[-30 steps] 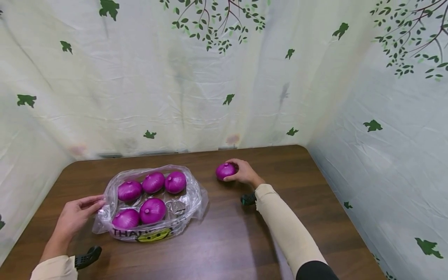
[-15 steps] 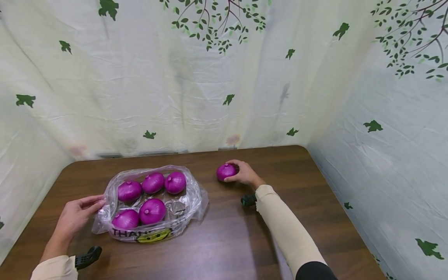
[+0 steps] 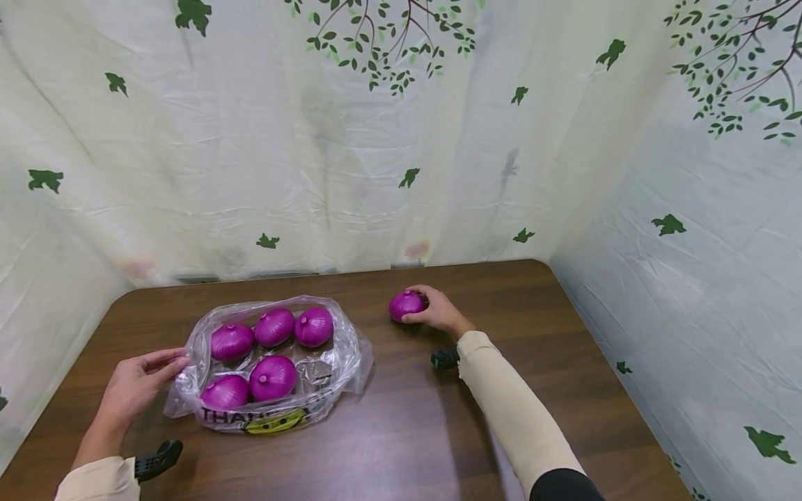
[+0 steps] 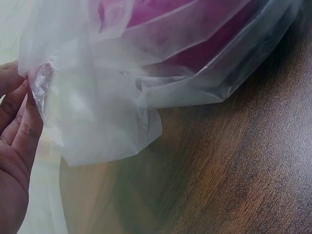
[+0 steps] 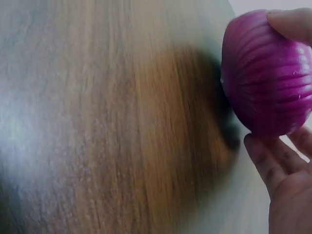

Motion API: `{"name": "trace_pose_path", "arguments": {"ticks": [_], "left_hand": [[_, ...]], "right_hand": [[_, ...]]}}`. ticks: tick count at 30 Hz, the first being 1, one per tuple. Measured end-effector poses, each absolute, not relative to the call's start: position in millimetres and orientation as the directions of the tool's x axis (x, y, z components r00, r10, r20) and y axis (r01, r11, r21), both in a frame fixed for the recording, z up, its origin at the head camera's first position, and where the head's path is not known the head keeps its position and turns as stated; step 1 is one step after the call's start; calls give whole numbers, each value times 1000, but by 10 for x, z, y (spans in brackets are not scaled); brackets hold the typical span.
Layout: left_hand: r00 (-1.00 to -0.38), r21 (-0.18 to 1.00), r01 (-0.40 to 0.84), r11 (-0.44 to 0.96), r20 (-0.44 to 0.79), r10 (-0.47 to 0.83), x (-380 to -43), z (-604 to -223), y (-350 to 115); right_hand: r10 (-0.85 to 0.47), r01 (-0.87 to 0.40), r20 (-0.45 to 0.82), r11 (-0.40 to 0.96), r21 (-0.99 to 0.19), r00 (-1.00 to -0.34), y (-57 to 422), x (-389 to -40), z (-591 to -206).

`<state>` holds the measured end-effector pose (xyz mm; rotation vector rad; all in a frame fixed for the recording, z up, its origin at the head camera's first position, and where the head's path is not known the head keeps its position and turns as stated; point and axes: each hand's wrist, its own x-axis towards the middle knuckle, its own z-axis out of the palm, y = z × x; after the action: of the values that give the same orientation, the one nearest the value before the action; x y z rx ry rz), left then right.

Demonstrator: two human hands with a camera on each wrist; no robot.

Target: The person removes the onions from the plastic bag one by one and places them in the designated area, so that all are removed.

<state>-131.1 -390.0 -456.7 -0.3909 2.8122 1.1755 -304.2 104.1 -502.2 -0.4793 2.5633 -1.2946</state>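
Note:
My right hand (image 3: 441, 312) holds a purple onion (image 3: 406, 305) between thumb and fingers at the back of the table, right of the bag. In the right wrist view the thumb lies on one side of the onion (image 5: 268, 73) and the fingertips on the other. At the left, my left hand (image 3: 134, 386) pinches the rim of a clear plastic bag (image 3: 357, 358). Several more purple onions (image 3: 273, 377) lie inside the opened bag. Thumb and fingers meet on the crumpled film (image 4: 44, 87) in the left wrist view.
The brown wooden table (image 3: 401, 445) ends at a pale curtain (image 3: 351, 153) with leaf prints behind it. Another pale curtain (image 3: 708, 292) runs along the right side. Dark wrist-worn devices (image 3: 158, 460) sit on both wrists.
The right hand and its onion have shifted very slightly to the right. The left hand and the bag stay where they were.

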Motion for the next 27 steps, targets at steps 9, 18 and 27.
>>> {"name": "trace_pose_path", "arguments": {"ticks": [9,18,27], "left_hand": [[-964,693,-263,671,-161,-211,-1308,-4559,-3902],[-965,697,-259,669,-163,-205,-1305,-4560,-3909],[-966,704,-258,661,-166,-201,-1311,-4542,-3907]], "right_hand": [[-378,-183,-49,553,-813,-925,1006,-3036,-5020],[-382,-213,-20,557,-803,-924,1016,-3043,-5080],[-373,-182,-13,483,-856,-928,1019,-3015,-5065]]}}
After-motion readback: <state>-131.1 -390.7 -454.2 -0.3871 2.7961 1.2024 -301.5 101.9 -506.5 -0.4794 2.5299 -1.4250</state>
